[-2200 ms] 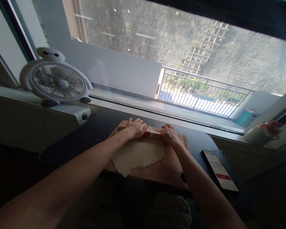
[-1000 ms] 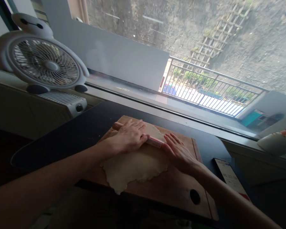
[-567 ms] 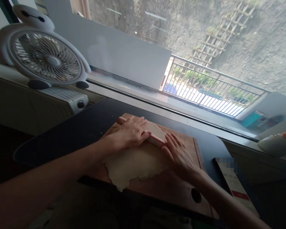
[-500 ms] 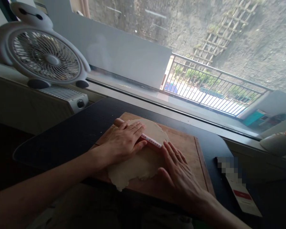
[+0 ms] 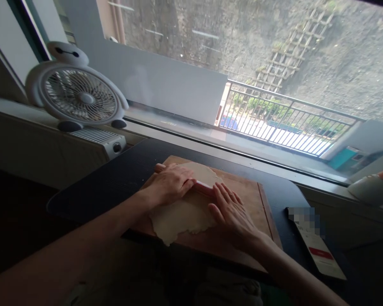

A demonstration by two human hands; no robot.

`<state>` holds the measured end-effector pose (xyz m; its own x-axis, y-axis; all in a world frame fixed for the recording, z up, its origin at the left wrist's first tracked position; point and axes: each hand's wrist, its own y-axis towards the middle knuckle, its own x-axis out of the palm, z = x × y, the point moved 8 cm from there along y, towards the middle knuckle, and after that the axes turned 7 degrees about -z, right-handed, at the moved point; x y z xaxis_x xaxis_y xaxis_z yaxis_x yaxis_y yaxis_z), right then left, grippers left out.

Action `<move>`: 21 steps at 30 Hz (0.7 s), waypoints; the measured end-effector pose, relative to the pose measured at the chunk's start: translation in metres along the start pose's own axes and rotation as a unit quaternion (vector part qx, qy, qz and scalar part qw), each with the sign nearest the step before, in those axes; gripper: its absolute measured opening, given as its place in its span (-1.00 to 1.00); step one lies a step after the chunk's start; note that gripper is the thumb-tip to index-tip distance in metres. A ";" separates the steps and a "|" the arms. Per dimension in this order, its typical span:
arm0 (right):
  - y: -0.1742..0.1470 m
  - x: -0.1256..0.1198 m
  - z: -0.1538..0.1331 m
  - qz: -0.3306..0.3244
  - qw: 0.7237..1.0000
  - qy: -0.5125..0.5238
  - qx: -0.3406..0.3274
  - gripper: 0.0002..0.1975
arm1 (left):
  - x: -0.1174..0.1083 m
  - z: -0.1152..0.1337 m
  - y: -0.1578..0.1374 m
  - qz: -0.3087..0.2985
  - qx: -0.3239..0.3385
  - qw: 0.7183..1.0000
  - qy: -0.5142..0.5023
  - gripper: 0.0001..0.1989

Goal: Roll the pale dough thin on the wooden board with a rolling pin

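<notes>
On a wooden board (image 5: 247, 191), a wide, thin sheet of pale dough (image 5: 183, 216) lies with a ragged near edge that hangs slightly past the board. A rolling pin (image 5: 204, 188) rests across the dough, its wooden end (image 5: 160, 168) sticking out at the left. My left hand (image 5: 172, 182) lies over the left part of the pin, fingers stretched forward and palm down. At the pin's right end rests my right hand (image 5: 231, 210), fingers extended and thumb apart. Both hands press from above rather than wrap round it; the parts of the pin under them are hidden.
The board sits on a dark table (image 5: 115, 182) beside a window. To the right lies a phone (image 5: 319, 250) with a lit screen. A white fan (image 5: 79, 93) stands on the sill at the left. A pale rounded object (image 5: 370, 189) is at the far right.
Both hands and the pin have shifted slightly, and the markings on the pin have turned mostly out of sight. The whole view has tilted, so the fan appears lower and farther right.
</notes>
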<state>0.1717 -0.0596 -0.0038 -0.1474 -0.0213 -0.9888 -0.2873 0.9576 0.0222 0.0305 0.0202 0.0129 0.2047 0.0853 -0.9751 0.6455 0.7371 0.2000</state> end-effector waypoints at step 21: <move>0.030 -0.032 0.066 0.049 0.995 0.093 0.000 -0.61 | 0.008 -0.094 0.064 -0.045 -0.305 0.948 -0.086 -0.71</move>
<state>0.2302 -0.0116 0.0184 -0.3463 0.0194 -0.9379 -0.2632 0.9576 0.1170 0.0044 0.1305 0.0089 0.3202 -0.0684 -0.9449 0.1325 0.9908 -0.0269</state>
